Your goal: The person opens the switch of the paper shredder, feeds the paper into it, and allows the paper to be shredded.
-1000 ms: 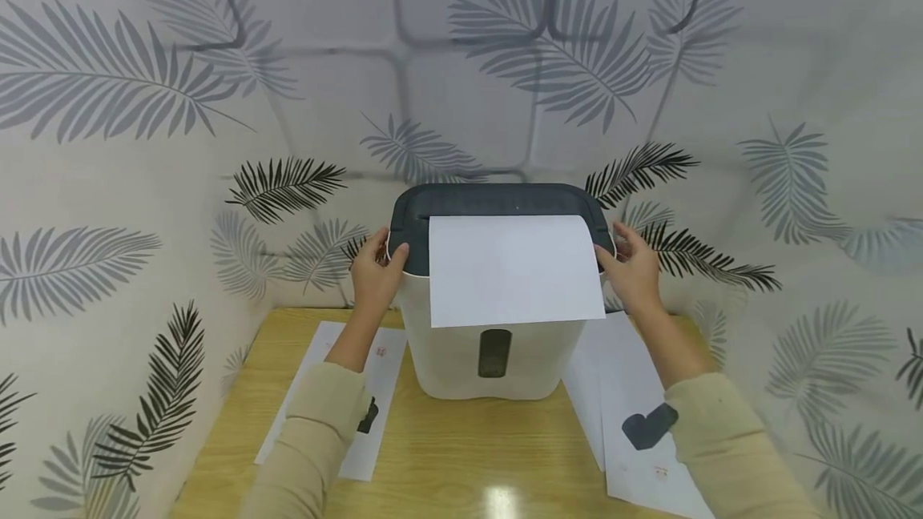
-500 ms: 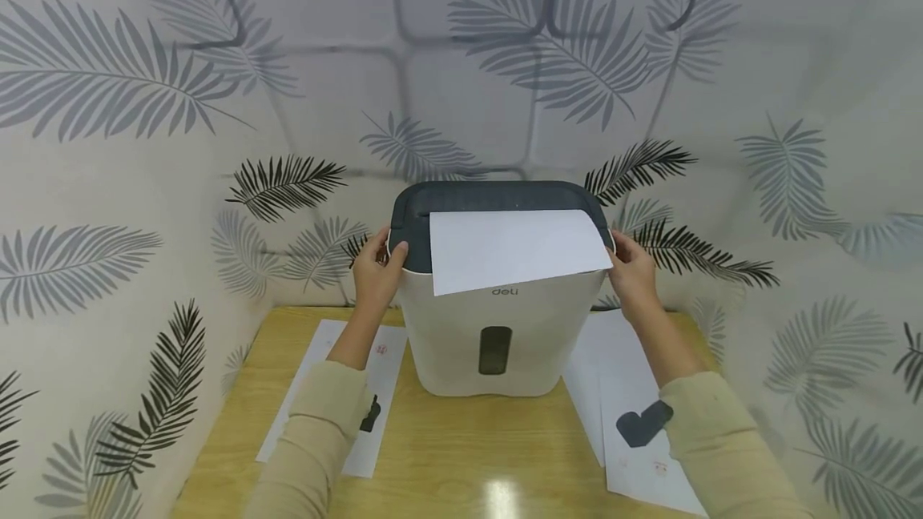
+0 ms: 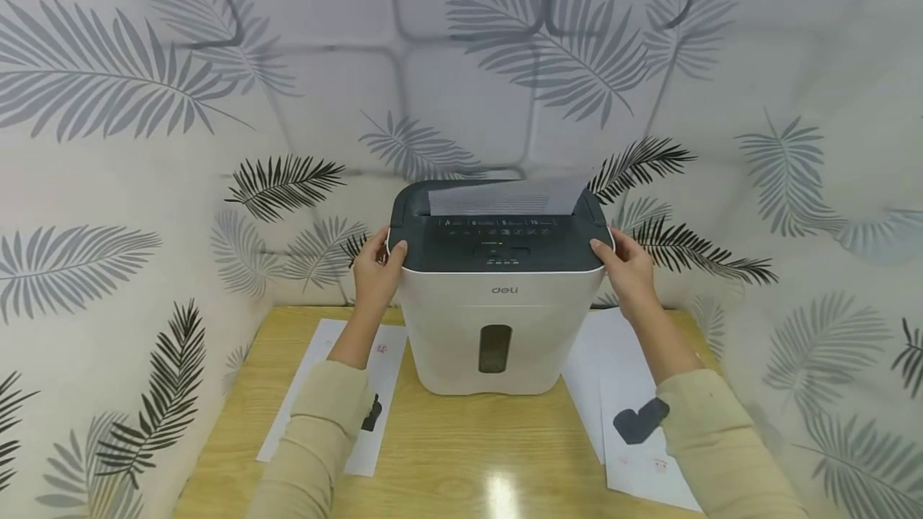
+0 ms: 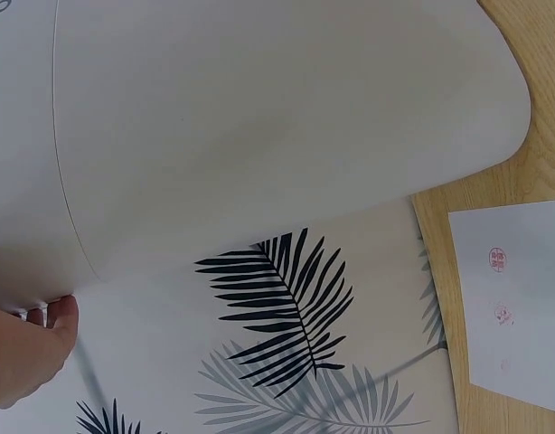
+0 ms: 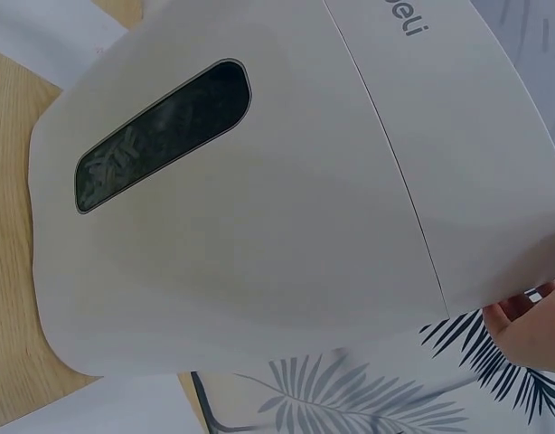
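Observation:
A white paper shredder [image 3: 447, 335] with a dark top stands upright on the wooden table in the head view. At its left top edge my left hand [image 3: 375, 272] grips the side, thumb on the dark lid. The right hand [image 3: 629, 271] grips the opposite side the same way, its thumb on the lid's corner. In both wrist views the fingers [image 4: 64, 316] reach under the head's side edge. A white sheet of paper [image 3: 497, 197] with faint printed lines sticks up from the slot and leans back. Pale shreds [image 5: 115, 163] show through the front window.
On the table [image 3: 447, 455], a printed sheet [image 3: 385, 367] with red marks and a dark shape lies left of the shredder. More sheets [image 3: 613, 359] overlap at the right, one bearing a dark heart-like shape [image 3: 638, 423]. Leaf-patterned wall covering [image 3: 461, 102] stands close behind.
The sheet hung forward over the shredder's front; now it has flipped up and back, uncovering the lid's panel and the logo. Both hands stay at the sides, the right shifting slightly.

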Tool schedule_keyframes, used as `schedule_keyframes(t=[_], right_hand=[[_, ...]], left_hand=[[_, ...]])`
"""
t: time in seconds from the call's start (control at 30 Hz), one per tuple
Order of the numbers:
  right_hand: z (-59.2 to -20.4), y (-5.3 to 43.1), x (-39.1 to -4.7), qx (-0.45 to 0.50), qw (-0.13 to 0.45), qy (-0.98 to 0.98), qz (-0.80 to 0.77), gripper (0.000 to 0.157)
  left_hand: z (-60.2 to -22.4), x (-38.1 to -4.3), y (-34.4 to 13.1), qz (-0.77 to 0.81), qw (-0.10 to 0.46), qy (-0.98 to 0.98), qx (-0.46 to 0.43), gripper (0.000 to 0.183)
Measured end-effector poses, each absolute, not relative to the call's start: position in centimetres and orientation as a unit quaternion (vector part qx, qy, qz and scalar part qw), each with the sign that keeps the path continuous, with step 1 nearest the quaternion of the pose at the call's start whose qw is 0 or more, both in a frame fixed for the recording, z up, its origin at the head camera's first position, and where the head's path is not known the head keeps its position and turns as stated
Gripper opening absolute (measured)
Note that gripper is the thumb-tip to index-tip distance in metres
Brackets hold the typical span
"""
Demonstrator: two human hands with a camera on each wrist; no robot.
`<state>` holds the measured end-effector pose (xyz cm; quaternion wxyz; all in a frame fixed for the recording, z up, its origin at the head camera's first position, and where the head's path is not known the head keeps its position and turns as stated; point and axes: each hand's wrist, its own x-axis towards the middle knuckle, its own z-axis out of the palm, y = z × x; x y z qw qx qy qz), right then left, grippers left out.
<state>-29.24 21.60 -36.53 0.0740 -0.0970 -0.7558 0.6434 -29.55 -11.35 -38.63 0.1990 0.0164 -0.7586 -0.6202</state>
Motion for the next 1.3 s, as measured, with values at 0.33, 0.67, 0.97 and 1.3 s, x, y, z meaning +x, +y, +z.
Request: schedule_keyframes(t=[0.33, 0.67, 0.97, 1.3], right_hand=[[-36.82, 21.59, -29.37, -0.1, 0.079, -0.752, 0.647, 0.057], [-37.12, 21.57, -29.36, -0.097, 0.08, -0.746, 0.654, 0.056], [-37.25, 21.52, -29.49, -0.096, 0.088, -0.743, 0.657, 0.055], [-37.27, 21.53, -29.33, -0.1, 0.086, -0.748, 0.65, 0.056]], left_hand=[[-38.56, -29.42, -11.27, -0.632, 0.188, -0.752, 0.017, 0.047], [-38.58, -29.33, -11.24, -0.627, 0.185, -0.756, 0.02, 0.047], [-38.63, -29.36, -11.28, -0.631, 0.181, -0.754, 0.022, 0.048], [-38.59, -29.32, -11.2, -0.634, 0.185, -0.751, 0.024, 0.047]])
